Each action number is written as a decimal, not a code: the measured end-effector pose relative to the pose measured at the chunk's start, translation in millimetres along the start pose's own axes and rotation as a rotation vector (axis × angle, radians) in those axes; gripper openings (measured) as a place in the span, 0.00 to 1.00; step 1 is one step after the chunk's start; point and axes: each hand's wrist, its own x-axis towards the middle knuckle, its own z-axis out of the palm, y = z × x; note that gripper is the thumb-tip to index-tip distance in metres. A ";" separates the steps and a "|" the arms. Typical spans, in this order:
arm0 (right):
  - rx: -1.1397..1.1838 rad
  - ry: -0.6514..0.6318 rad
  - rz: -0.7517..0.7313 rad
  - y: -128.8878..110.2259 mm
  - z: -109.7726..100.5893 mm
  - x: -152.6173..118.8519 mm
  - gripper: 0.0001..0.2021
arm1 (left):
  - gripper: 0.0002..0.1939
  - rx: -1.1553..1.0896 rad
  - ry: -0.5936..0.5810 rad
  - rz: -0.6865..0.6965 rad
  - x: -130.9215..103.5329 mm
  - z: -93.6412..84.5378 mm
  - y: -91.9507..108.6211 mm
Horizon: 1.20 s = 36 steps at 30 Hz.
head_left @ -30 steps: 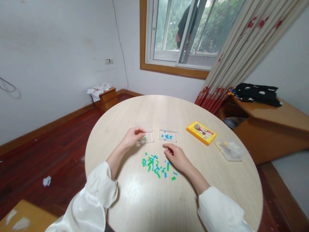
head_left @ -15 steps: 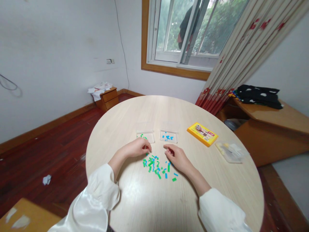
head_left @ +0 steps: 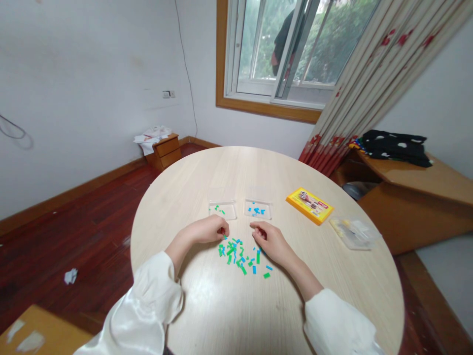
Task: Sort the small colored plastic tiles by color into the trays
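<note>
Green and blue small pieces (head_left: 236,254) lie scattered on the round table between and in front of my hands. My left hand (head_left: 212,229) is at the pile's upper left edge, its fingers curled downward over a piece or two; what they hold is too small to tell. To the right of the pile, my right hand (head_left: 268,238) rests with its index finger stretched out and the other fingers loosely bent. Beyond my left hand is a clear box (head_left: 229,215) with green bits. Another clear box (head_left: 268,215) beside it holds blue bits.
A yellow flat box (head_left: 310,206) lies at the right of the table (head_left: 221,315), near a clear container (head_left: 353,234) with yellowish pieces. Behind are a small drawer cabinet (head_left: 170,152) and a window, where a person (head_left: 284,42) stands outside.
My left hand has moved slightly down and left, nearer the pile, showing more of the green bits in the left box. The right hand is almost unmoved.
</note>
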 end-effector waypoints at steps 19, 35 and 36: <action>-0.006 -0.011 0.002 -0.4 -0.4 0.8 0.13 | 0.08 -0.024 0.376 0.032 9.1 5.3 -1.2; 0.001 -0.011 0.007 -1.0 -0.1 0.9 0.13 | 0.07 0.087 0.293 0.011 11.6 11.1 7.3; 0.001 -0.010 0.006 -1.1 -0.3 0.8 0.12 | 0.07 0.087 0.379 -0.028 11.2 8.7 6.2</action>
